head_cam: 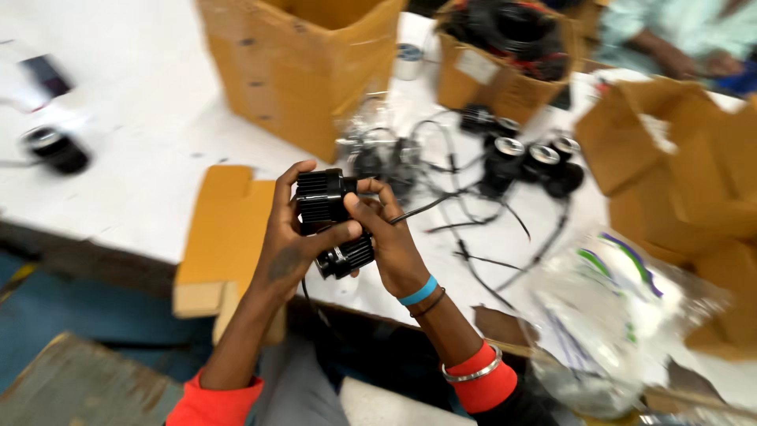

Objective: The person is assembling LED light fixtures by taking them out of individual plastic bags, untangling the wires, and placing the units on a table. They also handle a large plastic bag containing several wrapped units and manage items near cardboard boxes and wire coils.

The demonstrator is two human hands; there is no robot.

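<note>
Both hands are gripping one black finned lamp unit [333, 223], held up just above the near edge of the white surface [142, 150]. I am seeing my left hand [288, 244] wrapping around its ribbed body, thumb across the front, while my right hand [390, 237] is pinching its far side where a black cable [430, 207] is leaving. To do this well, I judge I should be keeping the left grip firm and the cable slack, clear of the tangled lamps [524, 158] beyond.

Bright, even light; heavy motion blur
</note>
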